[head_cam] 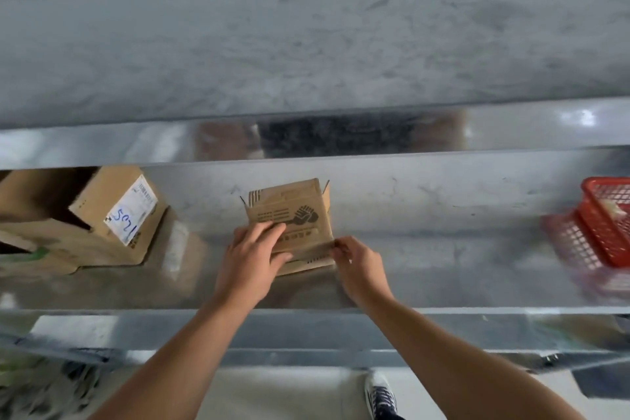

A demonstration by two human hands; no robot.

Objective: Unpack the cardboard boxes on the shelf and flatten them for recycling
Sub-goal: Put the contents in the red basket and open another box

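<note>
A small brown cardboard box [293, 211] with a black handshake print lies in the middle of the shiny metal shelf [426, 215]. My left hand [254, 257] rests on its near left part, fingers laid over the top and thumb against the front edge. My right hand [358, 264] pinches the box's near right corner with thumb and fingertips. At the left of the shelf stands a larger open cardboard box [112, 211] with a white label and blue handwriting, tilted among other cardboard.
A red plastic basket [603, 225] stands at the right end of the shelf, mirrored in the metal. A second metal shelf [306, 44] runs above. Below the front edge lie a pale floor and a shoe [380, 395].
</note>
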